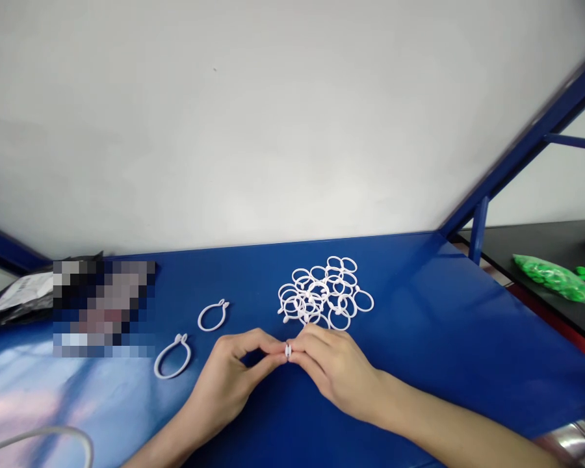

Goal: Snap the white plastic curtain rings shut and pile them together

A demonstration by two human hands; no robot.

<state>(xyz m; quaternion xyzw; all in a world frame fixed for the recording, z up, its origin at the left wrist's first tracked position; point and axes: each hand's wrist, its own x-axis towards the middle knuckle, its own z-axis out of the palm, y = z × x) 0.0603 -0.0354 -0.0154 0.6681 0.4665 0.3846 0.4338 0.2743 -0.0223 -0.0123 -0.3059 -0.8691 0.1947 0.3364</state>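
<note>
Between the fingertips of both hands, low over the table, is a small white plastic ring (288, 351); only a narrow part of it shows, the fingers hiding the rest. My left hand (229, 374) pinches it from the left with thumb and forefinger. From the right, my right hand (344, 374) pinches it the same way. Left of my left hand lie two open-looking white curtain rings, one nearer (156, 364) and one farther (199, 318), each with a small eyelet and knob. Just beyond my right hand is a loose pile of similar white rings (338, 318).
The blue table (419, 312) meets a pale wall. Black plastic packaging (14, 296) and a pixelated dark item (112, 299) lie at left. A pale curved cord or tube (53, 430) crosses the lower left. Rightward, a bag of green pieces (556, 278) rests beyond the blue frame (478, 227).
</note>
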